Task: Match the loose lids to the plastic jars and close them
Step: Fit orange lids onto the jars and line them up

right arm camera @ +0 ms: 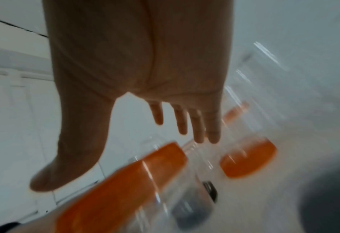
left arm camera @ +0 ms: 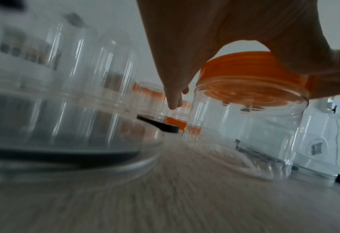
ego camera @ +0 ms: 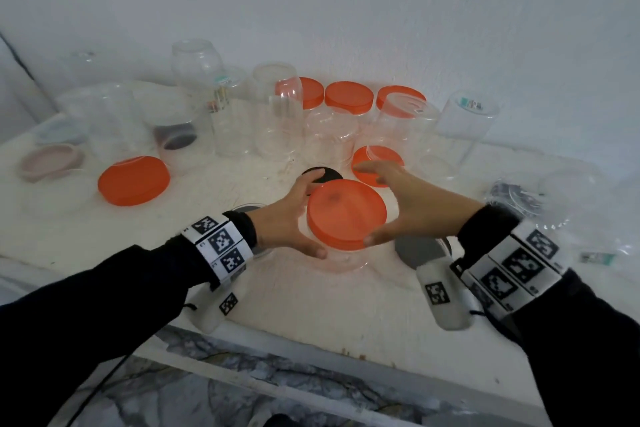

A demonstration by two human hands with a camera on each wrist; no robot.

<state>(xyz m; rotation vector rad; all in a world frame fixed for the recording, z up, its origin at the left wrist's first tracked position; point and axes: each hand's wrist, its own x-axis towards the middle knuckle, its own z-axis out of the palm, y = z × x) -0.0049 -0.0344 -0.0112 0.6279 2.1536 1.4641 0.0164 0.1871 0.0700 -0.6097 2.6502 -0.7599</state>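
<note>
Head view: black sleeves with checkered marker bands fill the lower corners of the frame. At the centre a clear jar point(ego camera: 341, 258) is seen capped by an orange lid point(ego camera: 346, 213). The left hand point(ego camera: 285, 218) is curved round the lid's left edge, thumb near the front rim; firm contact cannot be confirmed. The right hand point(ego camera: 412, 208) is spread wide just right of the lid, with nothing held. Loose orange lids point(ego camera: 133, 180) and empty jars point(ego camera: 277, 114) are spread across the white table point(ego camera: 311, 305) in the upper half.

Left wrist view: the left hand point(left arm camera: 245, 39) is shown arched over the lid point(left arm camera: 251, 66), which is seated on the jar point(left arm camera: 243, 126) at the right of the frame. A black lid point(left arm camera: 159, 125) lies at mid-frame.

Right wrist view: the right hand point(right arm camera: 141, 71) is shown with fingers point(right arm camera: 182, 121) straight and apart, above the blurred lid point(right arm camera: 121, 181) at lower centre. Another orange lid point(right arm camera: 249, 157) lies at the right.

The closing step is judged nearly done. For a good seal, the jar would best be steadied with one hand while the lid is turned level with the other, so that the thread is not crossed, until resistance is felt.

Small stickers are visible on some rear jars; no writing can be read.
</note>
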